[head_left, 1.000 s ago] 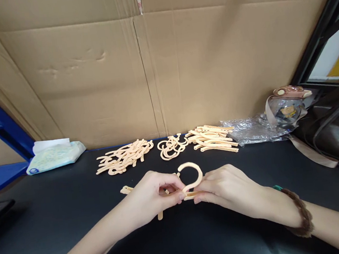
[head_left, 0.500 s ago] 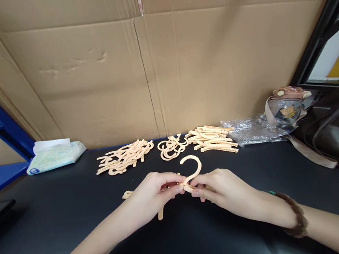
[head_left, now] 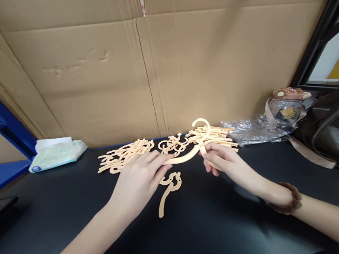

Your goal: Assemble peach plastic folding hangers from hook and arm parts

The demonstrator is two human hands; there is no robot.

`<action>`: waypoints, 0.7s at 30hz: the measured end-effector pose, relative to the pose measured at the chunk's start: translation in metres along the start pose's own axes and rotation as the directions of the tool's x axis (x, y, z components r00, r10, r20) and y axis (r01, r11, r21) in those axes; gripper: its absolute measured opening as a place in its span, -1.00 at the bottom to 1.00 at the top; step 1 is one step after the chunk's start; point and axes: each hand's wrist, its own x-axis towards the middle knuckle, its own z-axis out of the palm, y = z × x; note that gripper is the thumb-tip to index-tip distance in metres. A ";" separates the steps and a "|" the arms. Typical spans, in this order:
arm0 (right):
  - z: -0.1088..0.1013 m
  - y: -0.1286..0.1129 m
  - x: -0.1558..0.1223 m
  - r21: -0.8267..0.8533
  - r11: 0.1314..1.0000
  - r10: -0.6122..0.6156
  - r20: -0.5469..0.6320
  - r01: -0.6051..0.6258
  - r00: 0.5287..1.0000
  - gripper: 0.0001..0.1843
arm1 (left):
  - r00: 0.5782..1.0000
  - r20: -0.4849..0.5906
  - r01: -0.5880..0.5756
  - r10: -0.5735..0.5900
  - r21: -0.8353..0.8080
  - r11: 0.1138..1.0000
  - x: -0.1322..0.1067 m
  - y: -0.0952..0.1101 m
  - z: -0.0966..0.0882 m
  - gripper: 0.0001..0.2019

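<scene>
Your hanger (head_left: 187, 154) looks like matt pale wood or plastic, can't tell which. Table (head_left: 76, 219) is smooth black with slight sheen; backdrop (head_left: 90, 79) is creased cardboard.

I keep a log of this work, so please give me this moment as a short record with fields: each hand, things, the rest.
Left: left hand lies on the arm end of the beige hanger; grip unclear.
Right: right hand pinches the hanger under its hook, raised above the black table.
Things: loose curved piece on the table beside the left hand; behind, left pile, hook pile, right pile.
Rest: tissue pack, plastic bag, jar, dark bag, cardboard wall.
</scene>
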 end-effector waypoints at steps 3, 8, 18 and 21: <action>-0.004 0.002 0.000 -0.119 0.987 -0.131 -0.211 0.108 0.969 -0.75 | 0.995 -0.077 0.058 -0.061 -0.038 0.998 -0.002 -0.002 0.002 -0.71; -0.002 -0.004 -0.012 -0.477 0.824 -0.465 -0.259 0.306 0.847 -0.86 | 0.974 -0.184 0.106 -0.134 -0.155 0.982 -0.007 0.003 0.010 -0.74; 0.010 -0.016 -0.026 -0.861 0.082 -0.773 0.263 0.502 0.578 -0.69 | 0.984 -0.135 -0.133 0.113 -0.152 0.979 -0.020 0.019 0.014 -0.74; 0.012 -0.013 -0.027 -0.829 0.026 -0.708 0.379 0.558 0.596 -0.60 | 0.948 -0.154 -0.291 0.277 -0.077 0.953 -0.024 0.025 0.018 -0.77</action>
